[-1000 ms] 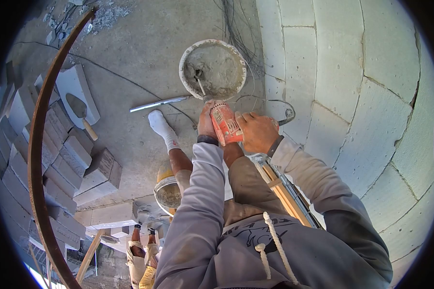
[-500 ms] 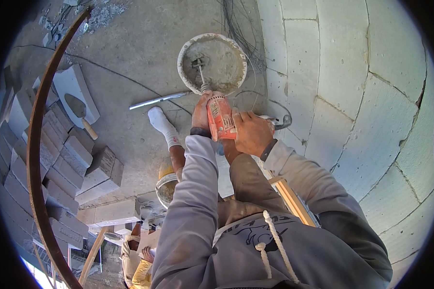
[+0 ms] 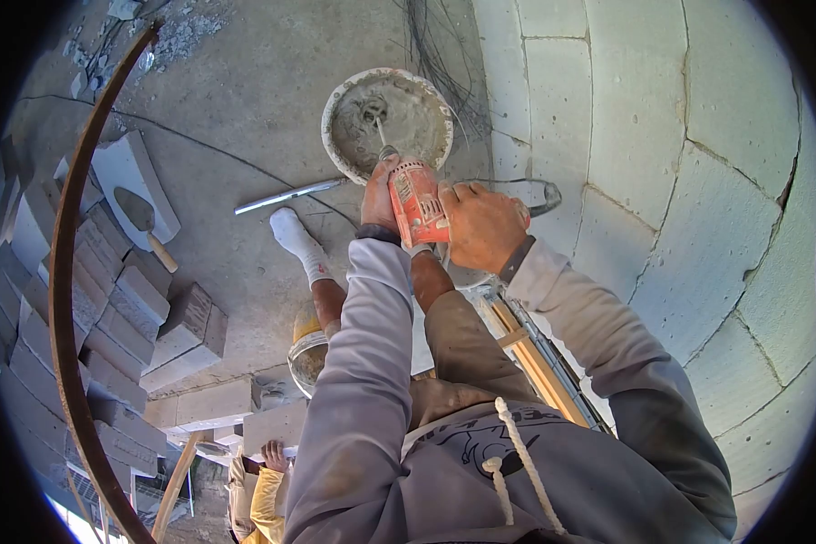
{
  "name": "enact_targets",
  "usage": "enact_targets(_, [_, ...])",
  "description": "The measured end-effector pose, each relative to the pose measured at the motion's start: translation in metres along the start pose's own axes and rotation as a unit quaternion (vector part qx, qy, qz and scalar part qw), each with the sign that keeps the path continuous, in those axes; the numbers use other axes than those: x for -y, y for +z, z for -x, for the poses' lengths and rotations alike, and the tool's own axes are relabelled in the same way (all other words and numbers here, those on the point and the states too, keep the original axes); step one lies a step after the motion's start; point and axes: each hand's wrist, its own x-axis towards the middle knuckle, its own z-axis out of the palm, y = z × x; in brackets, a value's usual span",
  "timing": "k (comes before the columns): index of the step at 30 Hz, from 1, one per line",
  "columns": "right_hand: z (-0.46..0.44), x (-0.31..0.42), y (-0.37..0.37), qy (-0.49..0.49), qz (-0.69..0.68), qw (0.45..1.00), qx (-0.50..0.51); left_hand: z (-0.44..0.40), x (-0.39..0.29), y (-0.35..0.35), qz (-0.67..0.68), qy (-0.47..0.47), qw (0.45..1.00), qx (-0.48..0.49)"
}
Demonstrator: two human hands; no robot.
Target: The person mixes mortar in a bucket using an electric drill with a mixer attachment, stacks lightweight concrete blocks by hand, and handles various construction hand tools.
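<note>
A red power drill (image 3: 414, 195) is held in both hands, its metal shaft reaching into a round bucket (image 3: 330, 127) of wet grey mortar (image 3: 408, 118). My left hand (image 3: 380, 198) wraps around the front of the drill body, close to the chuck. On the rear part, my right hand (image 3: 483, 225) is closed over the handle side. The mixing end is mostly sunk in the mortar near the bucket's middle. A black cord (image 3: 546, 199) runs from the back of the drill by the wall.
Block wall (image 3: 635, 145) on the right; stacked blocks (image 3: 186, 331) at left with a trowel (image 3: 139, 214). A metal straightedge (image 3: 290, 195) and thin cable lie on the floor. A second bucket (image 3: 306, 352) stands below my left foot. A co-worker's hand (image 3: 273, 456) touches a block.
The mixing end has shifted within the mortar, and the drill is tilted differently. At the bottom, the co-worker has come into view with a hand against a block.
</note>
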Motion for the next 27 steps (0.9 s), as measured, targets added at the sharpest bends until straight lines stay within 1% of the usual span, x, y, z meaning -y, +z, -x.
enact_targets(1, [-0.007, -0.005, -0.004, -0.007, 0.000, 1.000, -0.010, -0.005, -0.002, 0.005, 0.016, 0.011, 1.000, 0.003])
enact_targets(3, [-0.010, -0.006, -0.013, -0.011, 0.017, 1.000, 0.004, -0.007, 0.003, 0.008, 0.048, 0.021, 0.999, -0.001])
enact_targets(6, [-0.013, -0.014, -0.020, -0.005, 0.019, 1.000, 0.010, -0.021, 0.010, 0.006, 0.090, -0.033, 0.995, 0.040])
enact_targets(9, [-0.010, -0.023, -0.031, -0.007, 0.037, 0.999, 0.020, -0.026, 0.019, 0.020, 0.152, -0.073, 0.985, 0.022])
enact_targets(10, [-0.008, -0.025, -0.034, -0.010, 0.046, 0.999, 0.026, -0.041, 0.021, 0.013, 0.150, -0.121, 0.979, 0.062])
enact_targets(13, [-0.003, -0.037, -0.033, -0.019, 0.073, 0.996, 0.044, -0.057, 0.032, 0.008, 0.160, -0.086, 0.981, 0.071])
enact_targets(16, [0.003, -0.047, -0.025, -0.029, 0.044, 0.998, 0.021, -0.059, 0.035, 0.006, 0.126, -0.103, 0.986, 0.045])
enact_targets(20, [0.006, -0.029, -0.012, 0.000, 0.033, 0.999, 0.033, -0.042, 0.025, 0.000, 0.100, -0.083, 0.992, 0.000])
enact_targets(23, [0.010, -0.014, 0.001, 0.010, 0.017, 0.999, 0.034, -0.034, 0.019, -0.014, 0.063, -0.085, 0.994, 0.010])
enact_targets(24, [0.012, -0.012, 0.005, 0.012, 0.013, 0.999, 0.032, -0.031, 0.020, -0.015, 0.076, -0.040, 0.996, 0.017])
enact_targets(27, [0.014, -0.011, 0.019, 0.007, -0.007, 1.000, 0.008, -0.028, 0.015, -0.019, 0.080, -0.062, 0.995, 0.001])
